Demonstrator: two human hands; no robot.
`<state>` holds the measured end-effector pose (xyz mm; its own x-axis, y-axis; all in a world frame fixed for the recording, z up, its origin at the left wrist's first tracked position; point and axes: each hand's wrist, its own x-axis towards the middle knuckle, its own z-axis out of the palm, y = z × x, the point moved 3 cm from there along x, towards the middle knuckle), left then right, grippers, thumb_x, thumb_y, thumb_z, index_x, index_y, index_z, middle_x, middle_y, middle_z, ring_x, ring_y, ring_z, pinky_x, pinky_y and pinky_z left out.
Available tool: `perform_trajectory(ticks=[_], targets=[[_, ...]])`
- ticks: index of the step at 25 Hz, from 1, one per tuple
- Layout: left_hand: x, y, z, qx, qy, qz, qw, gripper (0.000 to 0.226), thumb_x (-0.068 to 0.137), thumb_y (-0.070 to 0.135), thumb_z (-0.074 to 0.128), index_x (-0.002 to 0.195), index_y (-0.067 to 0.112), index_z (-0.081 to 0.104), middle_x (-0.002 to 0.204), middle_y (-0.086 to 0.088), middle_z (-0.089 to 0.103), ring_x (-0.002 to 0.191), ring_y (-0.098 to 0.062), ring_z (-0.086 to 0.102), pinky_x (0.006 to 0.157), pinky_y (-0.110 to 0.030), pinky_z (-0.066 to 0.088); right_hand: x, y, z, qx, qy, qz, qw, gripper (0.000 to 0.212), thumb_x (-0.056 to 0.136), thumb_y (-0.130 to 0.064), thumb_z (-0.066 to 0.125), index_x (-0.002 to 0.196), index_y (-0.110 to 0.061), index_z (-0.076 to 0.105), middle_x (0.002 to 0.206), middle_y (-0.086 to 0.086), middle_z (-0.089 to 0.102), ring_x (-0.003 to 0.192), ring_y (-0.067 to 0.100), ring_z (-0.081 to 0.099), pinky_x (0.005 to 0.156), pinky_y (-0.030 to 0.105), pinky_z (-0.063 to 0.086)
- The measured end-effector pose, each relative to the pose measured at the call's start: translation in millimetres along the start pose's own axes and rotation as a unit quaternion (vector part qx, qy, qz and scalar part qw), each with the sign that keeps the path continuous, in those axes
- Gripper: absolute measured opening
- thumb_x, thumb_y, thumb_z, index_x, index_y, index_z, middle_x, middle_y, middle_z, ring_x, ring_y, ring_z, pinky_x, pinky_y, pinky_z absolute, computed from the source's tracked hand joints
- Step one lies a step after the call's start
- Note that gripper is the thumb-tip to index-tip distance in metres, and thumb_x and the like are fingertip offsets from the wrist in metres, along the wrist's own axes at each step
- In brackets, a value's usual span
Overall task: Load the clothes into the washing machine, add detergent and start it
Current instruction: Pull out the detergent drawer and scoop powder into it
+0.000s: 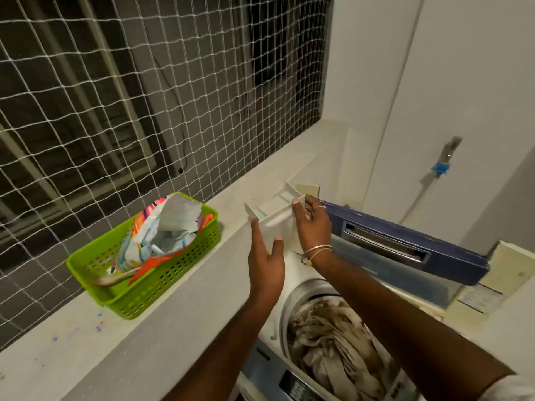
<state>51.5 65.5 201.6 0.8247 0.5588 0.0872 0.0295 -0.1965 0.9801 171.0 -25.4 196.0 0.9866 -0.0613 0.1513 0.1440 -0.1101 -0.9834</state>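
both hands are on the white plastic detergent drawer (275, 217), pulled clear of the washing machine and held up over the grey ledge. left hand (266, 267) fingers are half open, flat against its front face with the thumb at the lower edge. right hand (311, 227) fingers are curled over the far right corner.

the crumpled beige clothes (333, 342) already sit in the tub, below the wrists. the opened colourful detergent pouch (162, 235) slumps in the green plastic basket (150, 279), well left of the fingers.

risk i see: that left-hand hold looks loose, so the drawer could tip. can't see whether its compartments hold anything, and the control panel is cut off at the bottom edge.
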Motion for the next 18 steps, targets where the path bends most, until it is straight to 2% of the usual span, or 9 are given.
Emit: perform_trajectory(ticks=[3,9,12,18], targets=[[27,4,-13,0.023,0.005,-0.004,1.0,0.067,0.101,0.025,0.049,0.156,0.031,0.012,0.154,0.007,0.036,0.137,-0.015,0.042,0.11,-0.025,0.034,17,-7,40,0.011,-0.019,0.023,0.999,0.049,0.091,-0.05,0.06,0.133,-0.025,0.056,0.133,-0.002,0.061,0.116,0.02,0.06,0.104,0.042,0.048],[86,-16,-30,0.086,0.008,-0.033,0.996,0.077,0.099,0.026,0.051,0.157,0.016,0.0,0.164,-0.009,0.014,0.149,-0.023,0.021,0.121,-0.04,0.022,47,-2,102,-0.067,-0.075,0.034,0.994,0.048,0.094,-0.045,0.058,0.135,-0.021,0.054,0.137,0.001,0.059,0.123,0.023,0.056,0.109,0.038,0.041],[97,-25,-31,0.12,0.0,-0.041,0.992,0.081,0.098,0.022,0.053,0.155,0.007,-0.003,0.164,-0.014,0.004,0.152,-0.025,0.009,0.123,-0.036,0.01,56,5,118,-0.119,-0.096,0.027,0.988,0.048,0.095,-0.041,0.058,0.136,-0.017,0.054,0.138,0.003,0.057,0.125,0.022,0.054,0.111,0.035,0.039],[104,-35,-26,0.118,-0.002,-0.041,0.992,0.085,0.096,0.018,0.053,0.155,0.006,-0.008,0.164,-0.009,-0.007,0.152,-0.021,-0.003,0.119,-0.025,-0.002,64,20,117,-0.142,-0.104,-0.001,0.984,0.046,0.095,-0.04,0.059,0.134,-0.017,0.057,0.135,0.002,0.059,0.124,0.02,0.055,0.11,0.035,0.04]])
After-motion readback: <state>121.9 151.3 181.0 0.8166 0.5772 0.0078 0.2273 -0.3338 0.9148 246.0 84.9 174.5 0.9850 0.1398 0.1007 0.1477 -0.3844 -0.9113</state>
